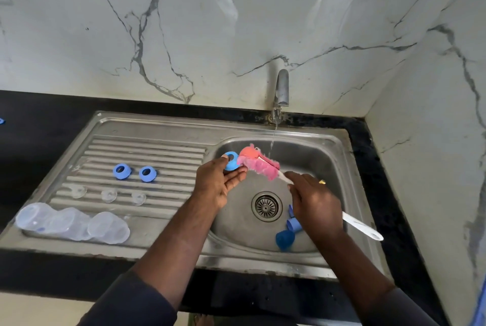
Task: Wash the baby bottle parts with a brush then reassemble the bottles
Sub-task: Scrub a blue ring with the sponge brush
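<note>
Over the sink (323,168), brush (259,165) gripped by right hand (315,204), head up-left against ring (231,161) pinched by left hand (218,183)

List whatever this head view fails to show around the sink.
Head view, blue parts in the sink: the right hand covers some, so their count is unclear.
Head view, blue object on the counter: cut off by the left edge.
Head view, blue ring in the left hand: the brush head hides its right side.

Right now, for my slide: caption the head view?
Left hand holds a blue ring; right hand scrubs it with a pink brush over the sink.
</note>
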Demonstrator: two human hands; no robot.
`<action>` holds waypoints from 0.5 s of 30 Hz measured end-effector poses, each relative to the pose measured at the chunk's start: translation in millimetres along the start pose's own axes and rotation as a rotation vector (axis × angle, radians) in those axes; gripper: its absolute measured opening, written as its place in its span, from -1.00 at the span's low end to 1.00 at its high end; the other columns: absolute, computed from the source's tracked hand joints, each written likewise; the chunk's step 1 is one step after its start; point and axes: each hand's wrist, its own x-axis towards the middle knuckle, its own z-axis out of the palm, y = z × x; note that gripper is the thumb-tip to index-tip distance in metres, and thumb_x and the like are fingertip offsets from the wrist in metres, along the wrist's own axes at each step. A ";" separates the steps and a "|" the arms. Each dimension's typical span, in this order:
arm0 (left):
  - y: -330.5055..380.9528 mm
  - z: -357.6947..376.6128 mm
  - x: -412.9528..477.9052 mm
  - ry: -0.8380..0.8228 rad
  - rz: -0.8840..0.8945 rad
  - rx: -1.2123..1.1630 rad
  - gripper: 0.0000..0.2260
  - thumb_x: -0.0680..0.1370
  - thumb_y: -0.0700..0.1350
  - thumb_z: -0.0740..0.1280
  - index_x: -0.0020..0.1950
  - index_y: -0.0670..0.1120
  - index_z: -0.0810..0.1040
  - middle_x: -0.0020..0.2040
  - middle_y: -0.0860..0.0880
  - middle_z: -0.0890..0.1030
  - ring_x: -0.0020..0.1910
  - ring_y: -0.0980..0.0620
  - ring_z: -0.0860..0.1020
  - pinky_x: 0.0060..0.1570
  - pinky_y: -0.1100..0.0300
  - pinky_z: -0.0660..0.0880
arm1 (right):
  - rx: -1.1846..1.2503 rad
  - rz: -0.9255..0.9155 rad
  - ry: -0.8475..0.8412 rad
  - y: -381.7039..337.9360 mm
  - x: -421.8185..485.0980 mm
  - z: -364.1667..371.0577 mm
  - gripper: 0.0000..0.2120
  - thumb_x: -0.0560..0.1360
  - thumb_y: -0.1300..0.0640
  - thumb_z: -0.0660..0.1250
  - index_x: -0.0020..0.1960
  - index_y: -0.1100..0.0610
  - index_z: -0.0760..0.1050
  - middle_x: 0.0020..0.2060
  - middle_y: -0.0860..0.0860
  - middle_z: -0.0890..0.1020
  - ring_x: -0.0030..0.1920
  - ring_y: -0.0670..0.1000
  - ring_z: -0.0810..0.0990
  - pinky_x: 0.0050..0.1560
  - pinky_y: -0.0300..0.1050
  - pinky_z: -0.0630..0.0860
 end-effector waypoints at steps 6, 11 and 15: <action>0.8 0.1 2.0 0.014 0.009 0.006 -0.84 0.65 -0.17 0.30 0.14 -0.25 0.55 -0.04 -0.26 0.67 -0.18 -0.11 0.70 -0.27 0.09 0.68 | 0.040 -0.041 -0.055 6.6 -4.8 2.4 -0.73 0.49 0.23 0.37 0.16 0.03 0.60 -0.23 -0.02 0.64 -0.28 0.10 0.63 -0.45 -0.04 0.54; -2.7 -0.6 2.1 -0.006 0.018 0.012 -0.79 0.65 -0.17 0.30 0.23 -0.24 0.54 0.07 -0.27 0.65 -0.10 -0.12 0.69 -0.22 0.08 0.67 | 0.080 -0.110 -0.101 6.2 -6.2 3.8 -0.74 0.53 0.13 0.28 0.17 0.01 0.62 -0.19 -0.06 0.65 -0.21 0.08 0.64 -0.38 0.00 0.57; -1.0 -2.4 2.4 -0.104 0.036 0.016 -0.80 0.67 -0.20 0.26 0.28 -0.20 0.50 0.16 -0.27 0.63 -0.04 -0.12 0.67 -0.19 0.08 0.68 | 0.118 -0.004 -0.107 15.1 -5.6 2.5 -0.70 0.51 0.10 0.25 0.18 0.02 0.62 -0.14 -0.04 0.68 -0.18 0.09 0.67 -0.34 -0.02 0.60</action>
